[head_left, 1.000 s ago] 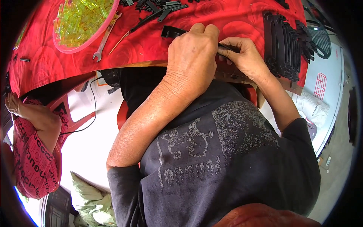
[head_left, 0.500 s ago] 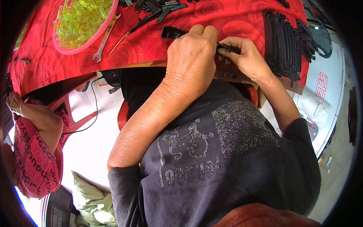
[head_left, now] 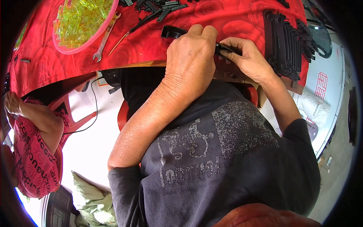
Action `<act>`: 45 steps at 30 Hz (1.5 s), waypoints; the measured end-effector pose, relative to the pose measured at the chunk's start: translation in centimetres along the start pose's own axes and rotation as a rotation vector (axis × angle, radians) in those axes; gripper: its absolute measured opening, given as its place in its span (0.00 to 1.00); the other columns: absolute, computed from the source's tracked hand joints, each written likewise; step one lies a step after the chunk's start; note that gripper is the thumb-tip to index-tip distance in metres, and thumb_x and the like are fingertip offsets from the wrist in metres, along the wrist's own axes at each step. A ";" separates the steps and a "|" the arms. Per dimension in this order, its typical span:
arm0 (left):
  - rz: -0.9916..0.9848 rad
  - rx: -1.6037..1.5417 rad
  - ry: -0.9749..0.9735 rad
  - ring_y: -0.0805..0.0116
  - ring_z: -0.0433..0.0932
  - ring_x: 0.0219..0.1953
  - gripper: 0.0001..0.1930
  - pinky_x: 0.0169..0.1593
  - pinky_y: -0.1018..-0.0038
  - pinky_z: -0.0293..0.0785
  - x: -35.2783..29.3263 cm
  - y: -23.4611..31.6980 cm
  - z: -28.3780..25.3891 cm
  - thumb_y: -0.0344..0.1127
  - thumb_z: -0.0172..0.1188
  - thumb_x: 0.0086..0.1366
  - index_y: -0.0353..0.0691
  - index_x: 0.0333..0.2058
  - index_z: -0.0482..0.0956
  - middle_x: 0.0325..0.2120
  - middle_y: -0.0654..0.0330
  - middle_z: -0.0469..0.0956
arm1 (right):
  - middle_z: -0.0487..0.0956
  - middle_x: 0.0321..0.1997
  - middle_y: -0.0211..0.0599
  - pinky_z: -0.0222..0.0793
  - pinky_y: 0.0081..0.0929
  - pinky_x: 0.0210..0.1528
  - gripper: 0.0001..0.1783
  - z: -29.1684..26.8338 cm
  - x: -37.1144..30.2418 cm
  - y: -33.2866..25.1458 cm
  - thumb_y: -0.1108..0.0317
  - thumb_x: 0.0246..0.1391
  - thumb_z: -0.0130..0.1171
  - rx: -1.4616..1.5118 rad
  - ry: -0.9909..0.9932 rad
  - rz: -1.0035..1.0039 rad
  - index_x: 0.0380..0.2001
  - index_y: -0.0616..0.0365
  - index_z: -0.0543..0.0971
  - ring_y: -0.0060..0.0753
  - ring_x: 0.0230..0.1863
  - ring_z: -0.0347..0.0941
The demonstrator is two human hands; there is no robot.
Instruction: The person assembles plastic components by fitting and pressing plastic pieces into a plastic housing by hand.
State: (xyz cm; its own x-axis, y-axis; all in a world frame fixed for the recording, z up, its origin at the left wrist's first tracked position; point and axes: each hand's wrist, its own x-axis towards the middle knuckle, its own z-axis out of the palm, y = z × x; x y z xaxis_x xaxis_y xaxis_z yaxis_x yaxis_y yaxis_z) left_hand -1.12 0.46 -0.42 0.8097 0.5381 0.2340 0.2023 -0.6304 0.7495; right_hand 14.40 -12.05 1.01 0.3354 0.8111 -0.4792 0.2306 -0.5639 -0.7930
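Note:
A long black plastic part [head_left: 172, 32] with a curved end is held over the table's front edge. My left hand [head_left: 192, 56] is closed around its middle, knuckles up, and hides much of it. Its curved end sticks out to the left of that hand. My right hand [head_left: 246, 56] pinches the other end [head_left: 225, 48] between thumb and fingers, just right of my left hand. Whether a smaller piece sits between the hands is hidden. Right of my right hand lies a row of similar long black parts [head_left: 280, 45], packed side by side.
A pink-rimmed basin [head_left: 77, 50] of clear yellow-green pieces stands at the left on the red cloth [head_left: 143, 49]. Beside it lie a wrench [head_left: 101, 49] and a thin stick [head_left: 118, 43]. Loose black pieces [head_left: 163, 14] lie at the back. Another person [head_left: 39, 147] sits at the left.
Both hands and the black part have shifted only slightly. The right-hand end of the part has tilted a little. At the left, the other person's arm has moved slightly.

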 end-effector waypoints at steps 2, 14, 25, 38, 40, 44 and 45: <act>0.002 0.003 -0.001 0.42 0.78 0.32 0.06 0.33 0.54 0.73 0.0 0.0 0.0 0.23 0.62 0.58 0.35 0.33 0.73 0.28 0.49 0.77 | 0.84 0.40 0.34 0.72 0.24 0.51 0.12 0.0 -0.1 -0.1 0.74 0.63 0.59 -0.008 -0.005 0.006 0.48 0.69 0.81 0.23 0.44 0.77; 0.012 0.000 0.017 0.42 0.79 0.32 0.07 0.34 0.54 0.74 0.0 0.2 0.0 0.24 0.62 0.58 0.35 0.33 0.73 0.28 0.49 0.77 | 0.84 0.40 0.35 0.72 0.24 0.51 0.11 0.2 -0.2 -0.1 0.75 0.63 0.59 0.047 0.017 0.046 0.47 0.68 0.81 0.22 0.43 0.76; 0.015 0.259 -0.111 0.50 0.85 0.28 0.17 0.27 0.61 0.80 1.5 1.3 -0.7 0.26 0.70 0.48 0.34 0.35 0.71 0.29 0.48 0.80 | 0.85 0.37 0.36 0.73 0.28 0.48 0.10 0.3 -0.2 0.9 0.75 0.61 0.62 0.055 0.080 -0.039 0.44 0.67 0.83 0.22 0.42 0.77; 0.013 0.127 0.046 0.46 0.82 0.28 0.12 0.28 0.58 0.78 -0.1 0.5 -0.1 0.22 0.61 0.53 0.36 0.34 0.69 0.28 0.50 0.77 | 0.86 0.39 0.39 0.74 0.26 0.49 0.11 0.4 -0.2 0.5 0.75 0.60 0.62 -0.011 0.099 -0.063 0.44 0.68 0.83 0.24 0.42 0.79; 0.064 0.056 0.039 0.47 0.80 0.31 0.09 0.31 0.58 0.78 -0.4 0.0 0.1 0.22 0.60 0.54 0.36 0.33 0.71 0.29 0.51 0.75 | 0.86 0.39 0.38 0.74 0.25 0.49 0.10 0.2 -0.1 0.2 0.76 0.60 0.62 -0.037 0.102 -0.055 0.44 0.68 0.83 0.23 0.41 0.79; 0.074 -0.032 0.039 0.46 0.80 0.34 0.05 0.35 0.58 0.76 -1.0 -0.6 -0.1 0.24 0.62 0.62 0.37 0.36 0.77 0.31 0.52 0.76 | 0.86 0.38 0.37 0.74 0.24 0.48 0.10 0.0 0.1 0.4 0.76 0.60 0.62 -0.012 0.073 -0.071 0.45 0.68 0.83 0.22 0.41 0.79; 0.087 -0.038 0.038 0.46 0.80 0.33 0.05 0.35 0.58 0.76 -1.0 -0.7 -0.1 0.24 0.62 0.62 0.36 0.37 0.78 0.31 0.52 0.76 | 0.86 0.38 0.37 0.74 0.24 0.48 0.10 0.0 0.1 0.3 0.76 0.61 0.62 -0.010 0.065 -0.067 0.45 0.68 0.83 0.22 0.41 0.78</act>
State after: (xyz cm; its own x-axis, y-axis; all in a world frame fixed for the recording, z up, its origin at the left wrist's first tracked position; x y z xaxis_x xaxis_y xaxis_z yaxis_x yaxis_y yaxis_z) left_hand -2.14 0.38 -1.16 0.8016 0.5034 0.3225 0.1101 -0.6545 0.7480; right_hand 14.52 -12.09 0.74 0.3773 0.8357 -0.3991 0.2640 -0.5101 -0.8186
